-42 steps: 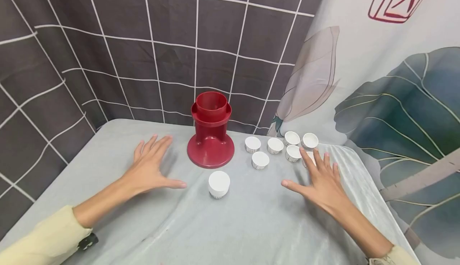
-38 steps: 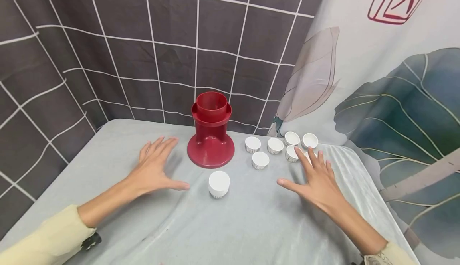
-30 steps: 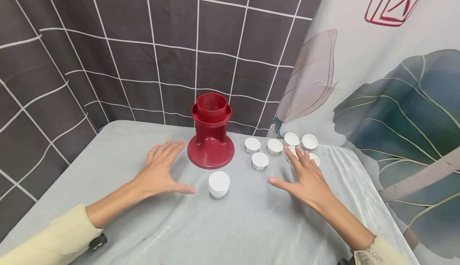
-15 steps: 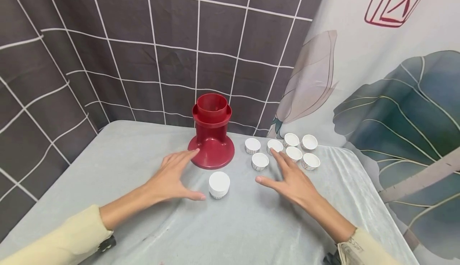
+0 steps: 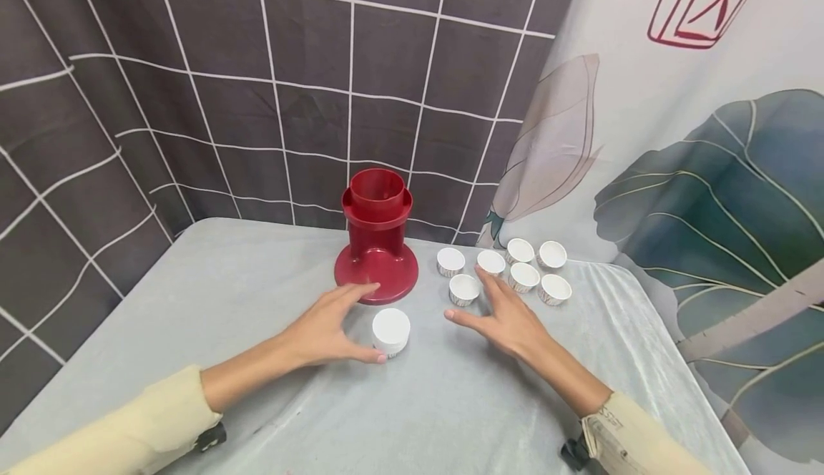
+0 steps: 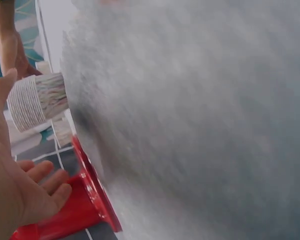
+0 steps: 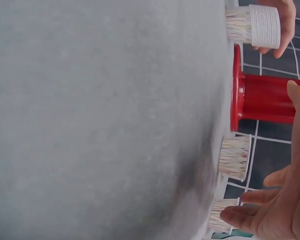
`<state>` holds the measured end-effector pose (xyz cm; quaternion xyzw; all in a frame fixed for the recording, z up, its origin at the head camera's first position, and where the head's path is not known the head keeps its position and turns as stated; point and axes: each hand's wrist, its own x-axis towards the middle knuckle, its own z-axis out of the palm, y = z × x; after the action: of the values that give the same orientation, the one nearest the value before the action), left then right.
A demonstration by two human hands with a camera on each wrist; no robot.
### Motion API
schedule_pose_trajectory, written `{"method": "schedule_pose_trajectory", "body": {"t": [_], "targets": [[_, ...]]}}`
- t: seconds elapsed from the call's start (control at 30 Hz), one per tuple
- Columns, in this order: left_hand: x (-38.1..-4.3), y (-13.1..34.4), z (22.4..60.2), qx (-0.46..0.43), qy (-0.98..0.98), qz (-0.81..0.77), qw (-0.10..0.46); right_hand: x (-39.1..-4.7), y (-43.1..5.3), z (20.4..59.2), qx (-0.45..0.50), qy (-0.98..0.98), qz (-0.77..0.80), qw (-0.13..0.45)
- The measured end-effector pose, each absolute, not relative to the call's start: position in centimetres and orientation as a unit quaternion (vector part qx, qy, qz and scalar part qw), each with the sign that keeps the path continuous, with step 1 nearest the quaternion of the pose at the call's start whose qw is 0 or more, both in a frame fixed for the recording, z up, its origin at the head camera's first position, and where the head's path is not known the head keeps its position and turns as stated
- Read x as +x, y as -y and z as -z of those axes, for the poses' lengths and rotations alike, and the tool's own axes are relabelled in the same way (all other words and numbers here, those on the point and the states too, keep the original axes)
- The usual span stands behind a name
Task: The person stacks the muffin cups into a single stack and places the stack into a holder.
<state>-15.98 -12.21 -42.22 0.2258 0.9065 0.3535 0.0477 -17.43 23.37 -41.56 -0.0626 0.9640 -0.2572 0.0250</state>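
Note:
A stack of nested white paper baking cups (image 5: pixel 390 328) stands on the cloth-covered table. My left hand (image 5: pixel 325 328) is spread around its left side, fingers behind and thumb in front. In the left wrist view the stack (image 6: pixel 37 102) shows its layered rims, and whether the thumb touches it I cannot tell. My right hand (image 5: pixel 505 317) hovers with parted fingers before several single paper cups, the nearest being a cup (image 5: pixel 464 290) left of its fingers. In the right wrist view that hand (image 7: pixel 285 200) holds nothing. Behind the stack rises a red plastic stand (image 5: pixel 376 260) with an open tube on top.
More single cups, among them a cup (image 5: pixel 555 289), sit at the back right of the grey table cloth (image 5: pixel 412 418). A dark gridded curtain (image 5: pixel 309 110) hangs behind the table, with a leaf-patterned one (image 5: pixel 714 174) to the right.
My left hand has moved right, from the table's left side to the stack. My right hand has moved left, uncovering the cups at the far right. Stack and red stand have stayed put.

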Motion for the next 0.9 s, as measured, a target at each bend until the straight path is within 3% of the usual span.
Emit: {"method": "schedule_pose_trajectory", "body": {"t": [0.6, 0.9], "targets": [[-16.2, 10.8, 43.2, 0.233, -0.833, -0.498, 0.053, -19.6, -22.3, 42.4, -0.081, -0.948, 0.309, 0.002], [-16.7, 10.4, 42.8, 0.206, -0.802, -0.549, 0.114, -22.1, -23.3, 45.2, -0.126, -0.93, 0.336, -0.081]]}}
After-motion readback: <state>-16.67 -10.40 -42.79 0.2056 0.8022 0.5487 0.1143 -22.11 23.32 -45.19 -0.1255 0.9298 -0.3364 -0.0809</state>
